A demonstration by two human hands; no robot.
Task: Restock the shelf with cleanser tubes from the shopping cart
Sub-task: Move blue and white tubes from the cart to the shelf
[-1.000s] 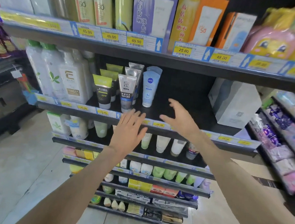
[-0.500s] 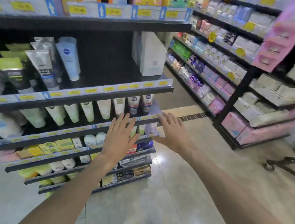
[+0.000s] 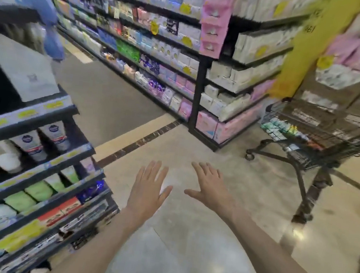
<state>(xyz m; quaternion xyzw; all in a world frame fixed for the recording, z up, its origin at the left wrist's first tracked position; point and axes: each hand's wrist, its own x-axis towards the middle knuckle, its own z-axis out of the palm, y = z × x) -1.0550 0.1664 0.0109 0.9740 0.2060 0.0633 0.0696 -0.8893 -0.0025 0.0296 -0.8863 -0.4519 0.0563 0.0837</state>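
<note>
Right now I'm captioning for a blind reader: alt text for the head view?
Both the left hand and the right hand are open and empty over the floor, with the shelf at left and the shopping cart at right.

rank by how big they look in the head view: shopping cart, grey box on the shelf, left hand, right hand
1. shopping cart
2. grey box
3. left hand and right hand: they look alike, so no ranking.
The box's nearness to the camera inflates its look.
</note>
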